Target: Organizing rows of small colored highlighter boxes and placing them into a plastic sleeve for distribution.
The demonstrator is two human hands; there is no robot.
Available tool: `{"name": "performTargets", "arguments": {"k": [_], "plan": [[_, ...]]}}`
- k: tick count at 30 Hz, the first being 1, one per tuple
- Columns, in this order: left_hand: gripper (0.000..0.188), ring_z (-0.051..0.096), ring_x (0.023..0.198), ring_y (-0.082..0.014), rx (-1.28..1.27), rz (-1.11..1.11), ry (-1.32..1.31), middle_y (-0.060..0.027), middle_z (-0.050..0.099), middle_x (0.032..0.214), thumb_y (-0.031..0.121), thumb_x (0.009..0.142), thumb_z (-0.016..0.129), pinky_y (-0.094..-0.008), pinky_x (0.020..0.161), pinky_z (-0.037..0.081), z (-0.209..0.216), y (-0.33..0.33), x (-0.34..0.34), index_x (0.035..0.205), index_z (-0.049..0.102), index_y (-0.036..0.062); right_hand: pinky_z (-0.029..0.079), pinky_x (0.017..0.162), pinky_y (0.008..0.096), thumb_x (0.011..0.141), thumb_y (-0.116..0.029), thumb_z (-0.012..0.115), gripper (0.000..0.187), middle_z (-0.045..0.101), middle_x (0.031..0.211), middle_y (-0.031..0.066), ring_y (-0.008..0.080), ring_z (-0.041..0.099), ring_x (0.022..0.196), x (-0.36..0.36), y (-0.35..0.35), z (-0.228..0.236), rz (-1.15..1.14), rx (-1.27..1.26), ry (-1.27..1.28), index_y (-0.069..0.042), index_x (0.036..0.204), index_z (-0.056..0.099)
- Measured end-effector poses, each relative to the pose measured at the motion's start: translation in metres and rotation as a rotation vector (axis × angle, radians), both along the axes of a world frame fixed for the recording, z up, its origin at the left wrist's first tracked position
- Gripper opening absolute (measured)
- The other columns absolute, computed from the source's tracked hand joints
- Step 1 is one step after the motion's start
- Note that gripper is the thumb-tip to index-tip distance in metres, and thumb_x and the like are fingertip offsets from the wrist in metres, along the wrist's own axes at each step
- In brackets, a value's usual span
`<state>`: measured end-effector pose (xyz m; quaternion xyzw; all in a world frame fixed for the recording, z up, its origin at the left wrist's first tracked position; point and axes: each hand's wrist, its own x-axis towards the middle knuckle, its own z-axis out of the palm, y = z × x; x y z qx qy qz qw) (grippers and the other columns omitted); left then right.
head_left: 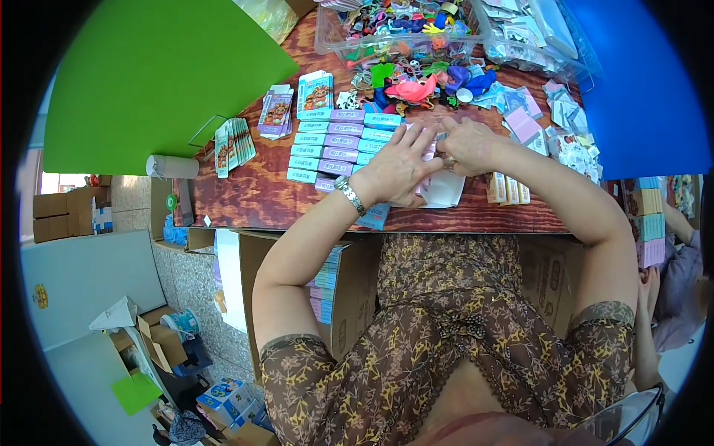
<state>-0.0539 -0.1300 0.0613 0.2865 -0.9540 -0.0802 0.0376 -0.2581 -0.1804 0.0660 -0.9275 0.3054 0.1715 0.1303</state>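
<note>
Small boxes in light blue and lilac [342, 141] lie packed in neat rows on the table in front of me. My left hand [401, 167], with a watch at the wrist, rests on the right end of these rows, its fingers spread. Just beside it, my right hand [467, 146] has its fingers bent and closed at the boxes' edge; what they hold is hidden. Under and between the hands shows a white open carton or tray [446, 189]. A light blue box [374, 217] sticks out below my left hand at the table's front edge.
Behind the rows stands a clear bin [335, 43] of colourful small toys, some spilled before it. Flat printed cartons [277, 111] and a fanned stack [234, 145] lie left. Orange-and-white boxes [509, 189] and packets [573, 152] lie right. Green [163, 82] and blue [647, 82] panels flank the table.
</note>
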Motion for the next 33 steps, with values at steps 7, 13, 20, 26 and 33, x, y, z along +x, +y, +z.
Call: {"name": "performTargets", "arguments": {"k": [7,13,20,26,33], "plan": [[0.070,0.032,0.135,-0.0507,-0.010,-0.016,0.089,-0.0302,0.034,0.145,0.045,0.058,0.082,-0.0618,0.108,0.032,-0.006,-0.004,0.003,0.117,0.061,0.0137,0.051,0.086,0.0509,0.071,-0.024,0.073,0.045,0.053,0.124,0.0225,0.0379,0.056,0.110,0.000,0.003,-0.003,-0.086,0.008,-0.046,-0.006,0.111,0.064],[0.075,0.029,0.136,-0.0510,0.010,-0.005,0.106,-0.0272,0.031,0.148,0.040,0.055,0.085,-0.0645,0.108,0.030,-0.005,-0.004,0.002,0.122,0.059,0.0187,0.039,0.106,0.0514,0.064,-0.020,0.081,0.086,0.039,0.135,0.0230,0.0460,0.042,0.125,-0.024,0.024,-0.026,-0.236,-0.208,-0.724,-0.011,0.139,0.039],[0.070,0.033,0.133,-0.0487,-0.020,-0.005,0.152,-0.0275,0.038,0.142,0.035,0.051,0.084,-0.0595,0.108,0.030,-0.004,-0.004,0.000,0.115,0.062,0.0152,0.045,0.093,0.0486,0.069,-0.020,0.080,0.093,0.046,0.121,0.0215,0.0401,0.050,0.114,-0.029,0.040,-0.032,-0.314,-0.242,-0.555,-0.009,0.147,0.030],[0.070,0.033,0.134,-0.0492,-0.012,-0.006,0.166,-0.0287,0.037,0.142,0.035,0.052,0.083,-0.0602,0.109,0.030,-0.008,-0.003,0.002,0.114,0.060,0.0121,0.050,0.086,0.0493,0.072,-0.017,0.077,0.093,0.050,0.120,0.0210,0.0399,0.055,0.108,-0.011,0.031,-0.024,-0.356,-0.203,-0.348,-0.012,0.151,0.027],[0.083,0.030,0.136,-0.0500,0.094,0.015,0.240,-0.0307,0.033,0.145,0.036,0.057,0.088,-0.0602,0.110,0.029,-0.013,-0.004,0.008,0.122,0.047,0.0031,0.048,0.081,0.0486,0.069,-0.016,0.077,0.107,0.049,0.119,0.0189,0.0363,0.054,0.105,0.000,0.032,-0.022,-0.325,-0.238,-0.324,-0.011,0.156,0.015]]}}
